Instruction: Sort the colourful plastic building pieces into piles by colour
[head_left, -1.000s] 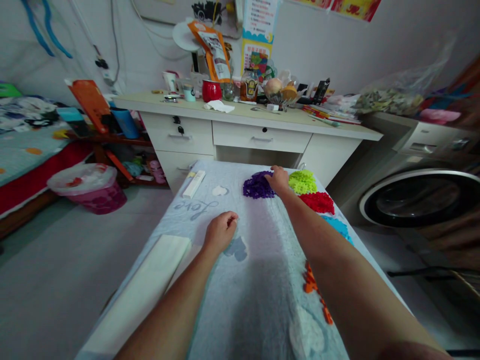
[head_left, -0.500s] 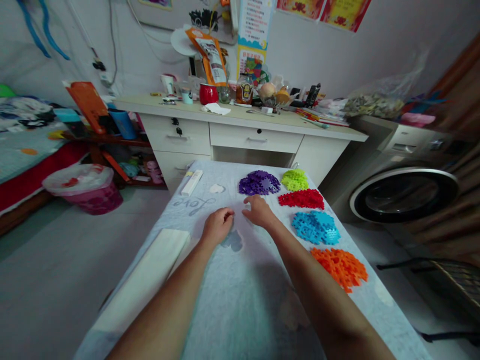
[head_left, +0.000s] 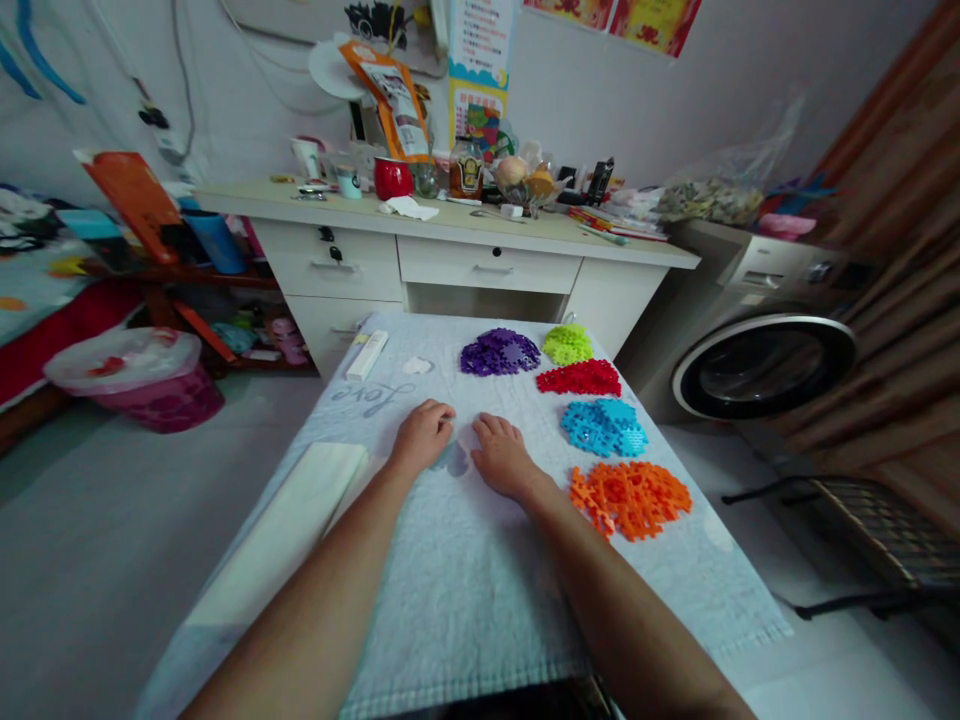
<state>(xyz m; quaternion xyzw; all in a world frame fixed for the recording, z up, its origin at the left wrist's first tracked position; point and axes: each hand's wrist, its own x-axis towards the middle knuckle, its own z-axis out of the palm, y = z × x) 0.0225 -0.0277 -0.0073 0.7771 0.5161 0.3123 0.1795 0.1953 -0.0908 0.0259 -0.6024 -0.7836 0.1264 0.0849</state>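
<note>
My left hand [head_left: 424, 436] rests over the middle of the cloth-covered table [head_left: 465, 610], its fingers curled in. Whatever the curled fingers hold, if anything, is too small or hidden to name. Just right of it, my right hand [head_left: 501, 452] lies palm down on the cloth with fingers stretched out and nothing in it. Beyond my right hand sits a pile of purple interlocking plastic pieces [head_left: 499, 352]. Similar piles run down the right side: lime green [head_left: 568, 344], red [head_left: 579, 377], light blue [head_left: 604, 427] and orange [head_left: 634, 498].
A long white board-like piece [head_left: 296, 530] lies along the table's left side, with a small white box [head_left: 367, 356] farther back. A cluttered white desk [head_left: 495, 268] stands behind the table. To the right are a washing machine [head_left: 765, 370] and a black-framed chair [head_left: 862, 530].
My right hand has drawn back toward me from near the purple pile and flattened on the cloth. My left hand stays curled in about the same place. The whole view has shifted slightly.
</note>
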